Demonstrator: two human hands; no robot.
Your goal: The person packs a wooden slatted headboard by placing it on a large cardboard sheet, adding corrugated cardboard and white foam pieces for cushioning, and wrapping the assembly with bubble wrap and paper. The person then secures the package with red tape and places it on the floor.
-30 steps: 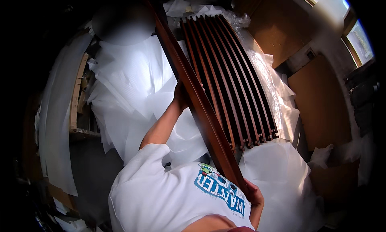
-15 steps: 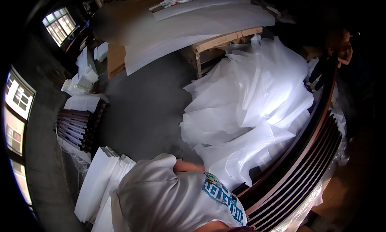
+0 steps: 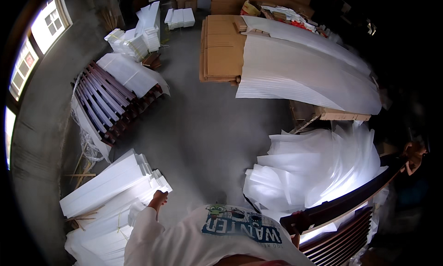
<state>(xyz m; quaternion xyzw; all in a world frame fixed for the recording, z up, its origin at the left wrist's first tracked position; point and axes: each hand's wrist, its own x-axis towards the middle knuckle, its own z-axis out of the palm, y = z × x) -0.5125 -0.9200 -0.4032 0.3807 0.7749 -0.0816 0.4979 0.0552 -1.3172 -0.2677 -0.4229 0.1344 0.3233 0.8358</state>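
Observation:
My left hand (image 3: 159, 199) hangs out to the left with its fingers curled and nothing visible in it, next to a stack of long white boards (image 3: 110, 185). On the right, my right hand (image 3: 296, 216) is at the near end of a dark brown wooden rail (image 3: 344, 194); the rail partly covers the fingers, which seem wrapped round it. At the rail's far end another person's hand (image 3: 414, 156) shows out of the dark. Below the rail lies a dark slatted wooden panel (image 3: 344, 243), partly wrapped in clear film.
Crumpled white foam sheeting (image 3: 314, 169) is heaped beside the rail. Behind it, more foam sheet (image 3: 304, 65) drapes a table beside stacked cardboard (image 3: 224, 49). To the left stand bundled dark slats (image 3: 106, 100) and white board stacks (image 3: 143, 33) on the grey floor (image 3: 207, 127).
My view has swung to the left. My left hand has gone from in front of my body out to the left side. The rail's near end now shows by my right hand.

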